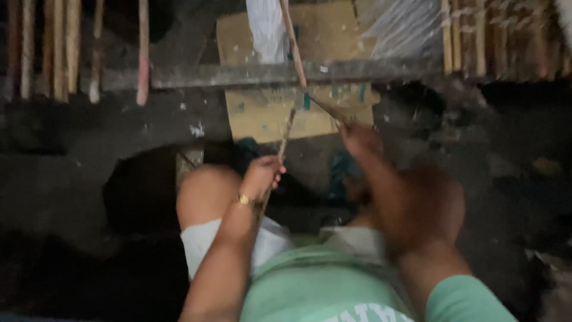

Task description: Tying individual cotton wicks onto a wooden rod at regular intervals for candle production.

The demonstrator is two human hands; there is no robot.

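While the person sits with bare knees under the camera, the left hand (262,173) has its grip closed around a thin strip (283,140), pinching it just below the cardboard sheet (268,116). That strip runs up from the fist, crosses the lower edge of the cardboard, and meets a longer thin stick (294,45) that continues up over the cardboard toward the top of the view. Right hand (360,140) sits just right of the cardboard's lower corner, fingers closed on a short dark blade-like tool (330,112) whose tip touches the strip on the cardboard; blurred, so the exact hold is hard to tell. A gold bracelet (243,201) sits on the left wrist, below the cardboard. A grey wooden beam (238,74) lies across the cardboard, side to side. White plastic (266,27) hangs over the cardboard's top. Upright bamboo poles (56,48) stand well left of the cardboard; more bamboo slats (476,36) stand to its right, with clear plastic wrap (405,27) between. A blue sandal (341,173) shows below the cardboard on dark ground. White shorts (205,241) and a green shirt (322,286) fill the bottom, nearest the camera
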